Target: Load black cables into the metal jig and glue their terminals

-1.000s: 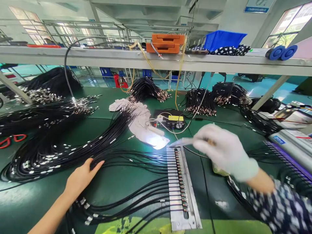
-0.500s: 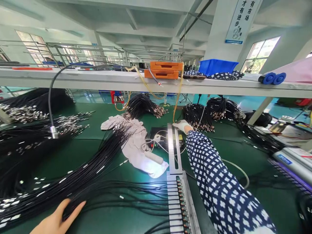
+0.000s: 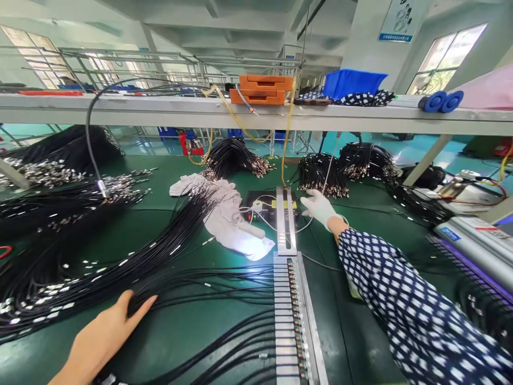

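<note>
My bare left hand (image 3: pixel 102 337) lies at the bottom left with its thumb and fingers round a thick bundle of black cables (image 3: pixel 132 267) that fans out over the green bench. My right hand (image 3: pixel 318 207), in a white glove and a dotted sleeve, reaches far forward with its fingers spread and holds nothing. It hovers just right of a loose metal strip (image 3: pixel 286 219) that lies lengthwise above the long metal fixture rail (image 3: pixel 290 315). Several cable ends sit clamped in the rail.
A black control box (image 3: pixel 262 206) and a white cloth (image 3: pixel 222 219) with a lit lamp lie beyond the rail. Coiled cable bundles (image 3: pixel 320 174) line the back. A shelf (image 3: pixel 160 109) overhead carries orange boxes and a blue bin. A machine (image 3: pixel 476 246) stands at right.
My right hand carried the metal strip forward, set it down beyond the rail's far end and let go, then drew slightly right. My left hand stayed on the cable bundle.
</note>
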The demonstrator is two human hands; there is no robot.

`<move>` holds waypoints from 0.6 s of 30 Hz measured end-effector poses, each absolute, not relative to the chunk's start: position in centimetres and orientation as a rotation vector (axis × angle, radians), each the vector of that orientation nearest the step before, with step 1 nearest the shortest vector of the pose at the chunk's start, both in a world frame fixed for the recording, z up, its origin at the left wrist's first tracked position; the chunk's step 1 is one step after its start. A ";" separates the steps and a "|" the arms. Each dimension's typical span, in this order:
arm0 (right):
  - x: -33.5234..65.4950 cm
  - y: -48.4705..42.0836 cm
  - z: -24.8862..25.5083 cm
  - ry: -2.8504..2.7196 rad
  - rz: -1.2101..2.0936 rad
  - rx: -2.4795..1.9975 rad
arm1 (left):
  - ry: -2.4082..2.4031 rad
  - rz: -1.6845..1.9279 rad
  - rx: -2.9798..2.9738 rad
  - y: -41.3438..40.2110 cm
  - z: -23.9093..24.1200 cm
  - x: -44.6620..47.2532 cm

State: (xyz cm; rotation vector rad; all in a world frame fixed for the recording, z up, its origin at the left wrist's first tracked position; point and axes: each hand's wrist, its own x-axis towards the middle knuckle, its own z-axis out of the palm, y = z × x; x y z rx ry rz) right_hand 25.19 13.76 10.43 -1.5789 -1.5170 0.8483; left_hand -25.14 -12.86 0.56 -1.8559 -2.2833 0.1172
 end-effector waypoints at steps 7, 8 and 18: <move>24.9 -1.2 2.5 -1.447 1.064 -1.410 | -1.799 -0.131 -2.474 -9.3 2.2 -15.7; 24.7 -2.5 1.3 -1.428 1.065 -1.395 | -1.739 -0.133 -2.614 -8.4 2.3 -14.8; 24.7 -4.8 -3.0 -1.407 0.986 -1.308 | -1.843 0.202 -2.997 -2.7 3.8 -14.0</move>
